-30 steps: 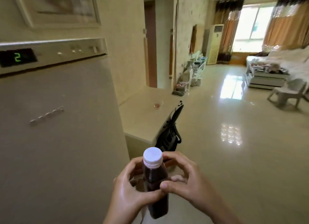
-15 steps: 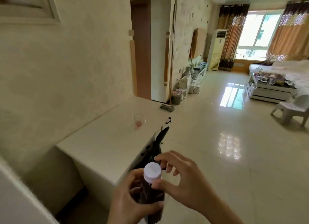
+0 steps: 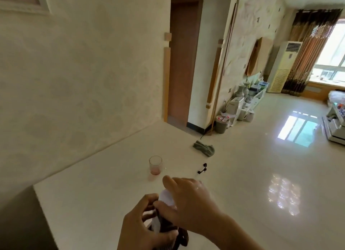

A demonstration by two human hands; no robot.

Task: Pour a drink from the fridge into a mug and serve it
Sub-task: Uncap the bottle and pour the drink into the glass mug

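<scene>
A small bottle of dark drink with a white cap is held low in front of me, over the near part of the white counter. My left hand wraps the bottle's body. My right hand is closed over the white cap from above and hides most of it. Further along the counter stands a small clear glass with a little pink liquid at its bottom. No mug is in sight.
A small black object lies at the counter's right edge. A grey-green cloth lies on the glossy floor past the counter's end. A bin and clutter line the far wall. The wall runs along the counter's left side.
The view has swung from the fridge to the counter and come closer to it. My right hand has moved from beside the cap to on top of it.
</scene>
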